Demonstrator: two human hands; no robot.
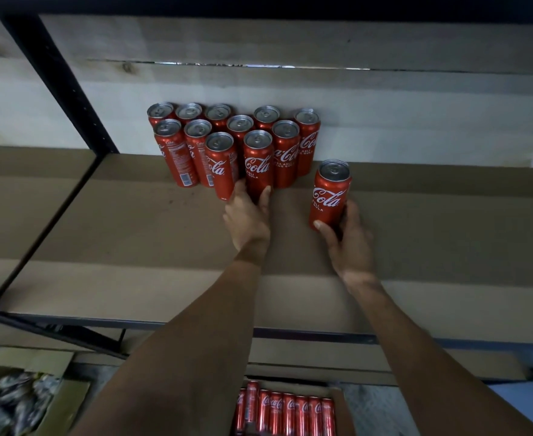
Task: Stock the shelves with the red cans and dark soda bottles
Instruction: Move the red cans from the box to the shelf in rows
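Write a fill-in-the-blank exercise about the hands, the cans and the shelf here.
1. The right hand holds a lone can to the ____ of the group of cans.
2. The left hand grips a second can in the ____ row of that group.
3. Every can has a silver top and a ____ body.
4. A cardboard box ____ the shelf holds more cans.
Missing words: right; front; red; below.

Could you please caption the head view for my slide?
Left hand grips a front red aluminium can on the brown shelf; right hand holds another red can apart.
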